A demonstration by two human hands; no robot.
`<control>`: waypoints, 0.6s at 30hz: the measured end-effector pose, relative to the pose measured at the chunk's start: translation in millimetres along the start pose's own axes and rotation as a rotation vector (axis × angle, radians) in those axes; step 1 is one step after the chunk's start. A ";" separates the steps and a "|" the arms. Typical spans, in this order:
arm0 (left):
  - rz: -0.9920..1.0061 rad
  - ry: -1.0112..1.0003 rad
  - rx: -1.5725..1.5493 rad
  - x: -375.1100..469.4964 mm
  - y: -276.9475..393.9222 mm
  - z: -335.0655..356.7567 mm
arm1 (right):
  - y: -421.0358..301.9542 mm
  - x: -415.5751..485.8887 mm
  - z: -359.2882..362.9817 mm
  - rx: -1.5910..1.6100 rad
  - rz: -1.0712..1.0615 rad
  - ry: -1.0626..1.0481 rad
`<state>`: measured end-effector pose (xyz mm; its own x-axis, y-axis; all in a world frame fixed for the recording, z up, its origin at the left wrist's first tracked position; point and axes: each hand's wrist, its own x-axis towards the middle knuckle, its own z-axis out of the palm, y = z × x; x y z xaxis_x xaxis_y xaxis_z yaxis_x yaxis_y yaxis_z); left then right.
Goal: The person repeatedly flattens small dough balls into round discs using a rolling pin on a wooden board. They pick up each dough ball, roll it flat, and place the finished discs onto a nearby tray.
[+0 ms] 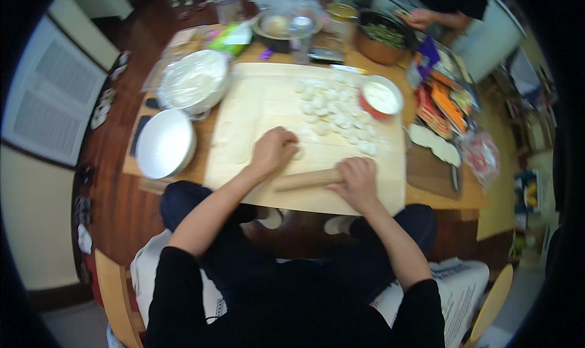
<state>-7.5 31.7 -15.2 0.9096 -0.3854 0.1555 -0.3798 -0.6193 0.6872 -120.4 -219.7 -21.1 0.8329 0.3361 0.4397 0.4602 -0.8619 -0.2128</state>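
Note:
A wooden rolling pin (308,180) lies over the near part of a pale wooden pastry board (283,115), and my right hand (358,179) grips its right end. To the left of the pin, my left hand (275,151) has curled fingers with a small dough piece (298,153) at their tips; blur hides how firmly it is pinched. Beyond my hands, many floured dough pieces (338,110) are spread over the board. A red-and-white bowl of flour (379,96) stands at the board's right rear. A flat strip of dough or pale sheet (240,119) lies along the left side.
Left of the board stand an empty white bowl (165,144) and a plastic-covered bowl (194,80). A pot of chopped green filling (383,36), jars and packets line the far side. At right, a knife (454,179) rests on a brown cutting board (429,169). Another person's hands (420,19) are beyond the pot.

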 end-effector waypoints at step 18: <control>-0.291 0.136 0.344 -37.2 -41.9 -65.0 | -23.5 126.5 26.0 0.169 0.074 0.095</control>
<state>-14.5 116.4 -3.6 0.9916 -0.0832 0.0989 -0.1188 -0.8877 0.4449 -17.8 -147.0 16.9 0.8373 0.2294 0.4963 0.4501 -0.8046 -0.3873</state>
